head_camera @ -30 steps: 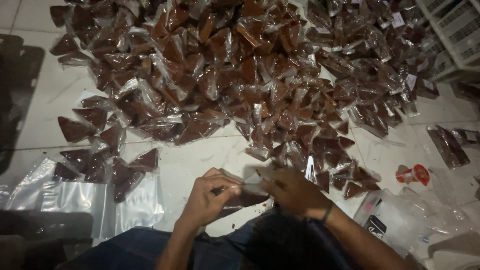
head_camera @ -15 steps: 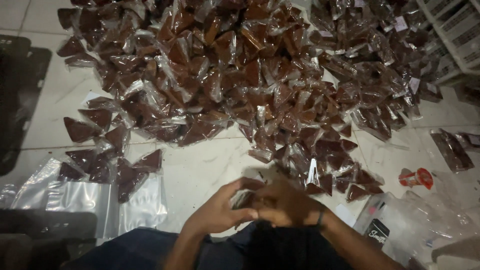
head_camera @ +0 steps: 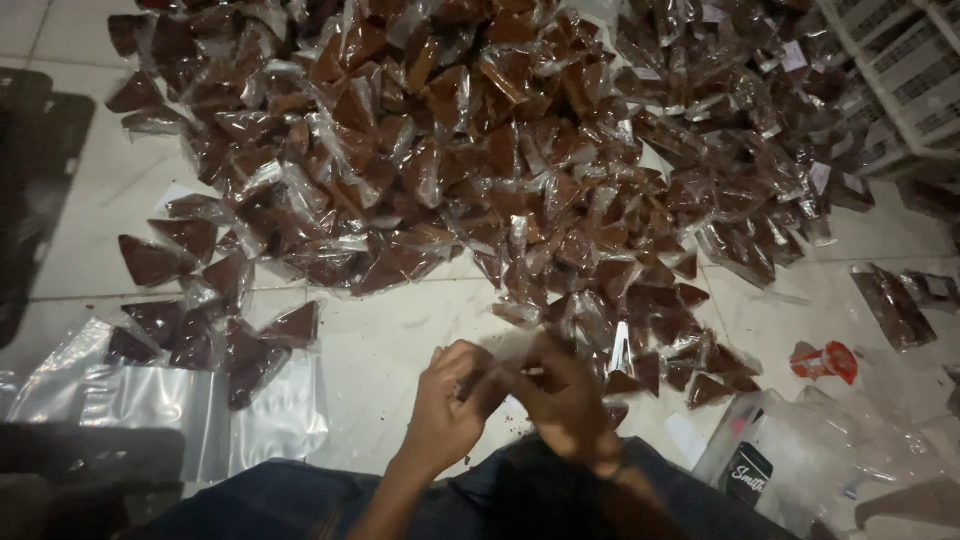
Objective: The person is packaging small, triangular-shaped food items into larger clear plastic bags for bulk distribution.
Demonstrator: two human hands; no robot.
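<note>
Packets of brown filling in clear wrap are heaped in a large pile (head_camera: 480,150) on the white tiled floor (head_camera: 400,350). Just below that pile, the left hand (head_camera: 445,405) and the right hand (head_camera: 560,400) are pressed together, fingers curled around something small and blurred; what is gripped cannot be told. Left of the pile's lower edge, a few packets are scattered over a flat clear plastic bag (head_camera: 150,400). A small red cup (head_camera: 825,360) is seen to the pile's lower right.
</note>
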